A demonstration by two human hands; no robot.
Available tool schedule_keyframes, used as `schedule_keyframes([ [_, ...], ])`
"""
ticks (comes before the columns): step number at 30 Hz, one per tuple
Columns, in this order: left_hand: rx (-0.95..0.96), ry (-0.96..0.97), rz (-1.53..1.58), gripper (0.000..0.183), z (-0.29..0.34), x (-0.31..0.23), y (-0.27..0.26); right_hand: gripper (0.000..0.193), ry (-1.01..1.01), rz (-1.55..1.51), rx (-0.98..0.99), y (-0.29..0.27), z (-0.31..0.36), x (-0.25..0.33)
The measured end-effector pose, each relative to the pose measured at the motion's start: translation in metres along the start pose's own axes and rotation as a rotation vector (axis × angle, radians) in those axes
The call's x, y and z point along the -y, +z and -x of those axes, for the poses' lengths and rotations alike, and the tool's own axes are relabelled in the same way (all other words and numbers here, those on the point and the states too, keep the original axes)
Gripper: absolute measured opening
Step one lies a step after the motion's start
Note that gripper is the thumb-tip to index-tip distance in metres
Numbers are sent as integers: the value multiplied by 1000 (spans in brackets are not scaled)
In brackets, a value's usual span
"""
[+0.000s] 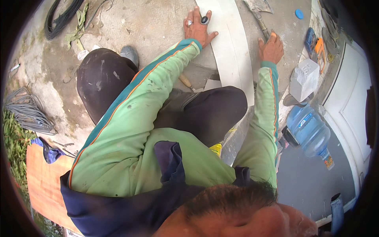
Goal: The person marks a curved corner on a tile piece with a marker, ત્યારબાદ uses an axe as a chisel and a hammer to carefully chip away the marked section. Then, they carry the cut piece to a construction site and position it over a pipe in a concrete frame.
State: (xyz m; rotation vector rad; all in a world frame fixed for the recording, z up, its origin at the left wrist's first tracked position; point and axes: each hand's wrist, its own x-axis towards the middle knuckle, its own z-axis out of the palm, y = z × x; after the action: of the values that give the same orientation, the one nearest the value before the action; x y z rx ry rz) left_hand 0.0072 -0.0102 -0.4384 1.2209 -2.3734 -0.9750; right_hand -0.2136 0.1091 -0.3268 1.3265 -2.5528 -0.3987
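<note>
The person's left hand (199, 29) lies palm down with its fingers spread wide over the left edge of a long, flat, white strip (235, 55), its thumb reaching onto the strip. It wears 1 silver-coloured ring (189, 22), and a small black oval piece with a pale rim (204, 20) sits at 1 finger. The strip runs from the upper edge of view down past the knees, between the 2 hands.

The right hand (271, 49) is to the right of the strip, fingers partly bent at the end of the handle of a flat-bladed hand tool (261, 24); I cannot tell whether they close on it.

At right, a large translucent blue plastic bottle (310, 132) lies on its side, neck toward the lower right; its contents cannot be made out. A small blue label (306, 120) is on its wall, and a multicoloured wrap (328, 161) covers its neck end. Above the bottle, a white box-shaped block (304, 80) bears dark markings on 1 face. A round blue cap-like disc (299, 14) lies near the upper right.
</note>
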Motion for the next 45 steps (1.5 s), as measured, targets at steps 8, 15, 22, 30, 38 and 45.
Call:
schedule_keyframes([
  [8, 251, -260, -66, 92, -40, 1, 0, 38, 44, -247, 141, 44, -15, -10],
  [15, 226, -324, -23, 109, -40, 13, 3, 38, 318, -1489, 132, -53, 10, 78],
  [22, 196, -305, 7, 119, -43, 14, 16, 45, 40, -865, 159, 14, 1, 106],
  [30, 201, -324, 11, 123, -39, 21, 15, 49, 205, -1297, 193, -4, 12, 98],
  [38, 178, -279, 14, 125, -46, 20, 22, 43, 175, -888, 252, 33, 21, 93],
  [45, 177, -296, -8, 124, -44, 20, 25, 45, 195, -1239, 90, -3, 36, 81],
])
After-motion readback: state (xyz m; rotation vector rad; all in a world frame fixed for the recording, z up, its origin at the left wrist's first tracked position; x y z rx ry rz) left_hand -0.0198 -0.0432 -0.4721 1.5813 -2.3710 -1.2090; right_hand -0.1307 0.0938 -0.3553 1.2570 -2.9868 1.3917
